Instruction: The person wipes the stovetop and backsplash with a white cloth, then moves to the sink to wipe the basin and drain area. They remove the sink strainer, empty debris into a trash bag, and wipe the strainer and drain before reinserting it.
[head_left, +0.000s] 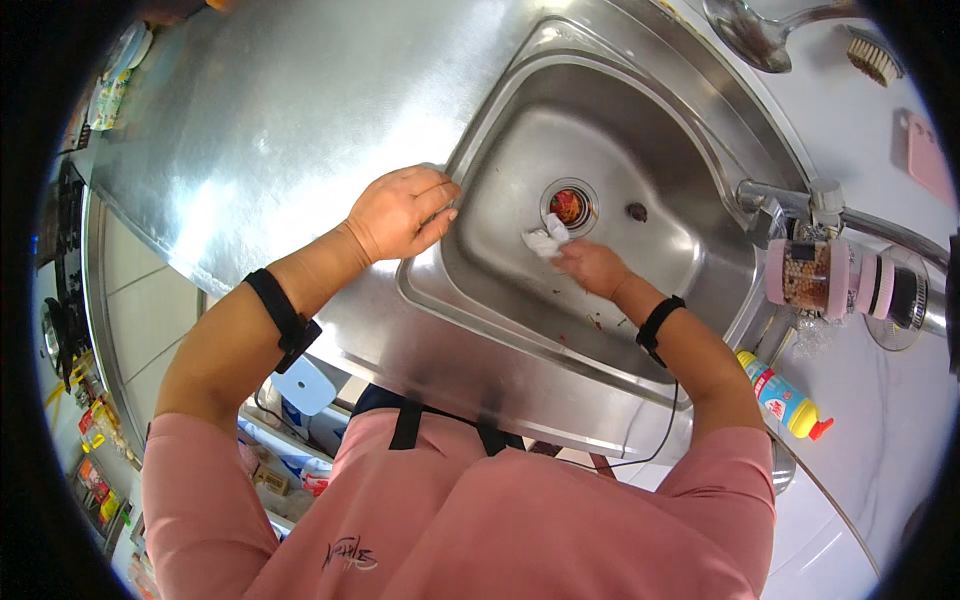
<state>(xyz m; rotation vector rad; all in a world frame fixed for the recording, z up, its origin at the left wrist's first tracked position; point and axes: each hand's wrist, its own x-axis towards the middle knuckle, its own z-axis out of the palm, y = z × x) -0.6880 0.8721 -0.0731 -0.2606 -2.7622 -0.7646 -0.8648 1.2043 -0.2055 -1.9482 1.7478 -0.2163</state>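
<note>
One crumpled white wad (545, 238), best held firmly, is pinched mid-frame by the right grip (592, 268); left grip (408, 212) half-curled, contents hidden.

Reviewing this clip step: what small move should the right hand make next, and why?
Probably nudge the small dark lump left toward the round metal drain, using the crumpled white wad in the bare right hand: the lump lies beside the drain on the grey steel sink floor, while the drain holds red-orange scraps.
</note>
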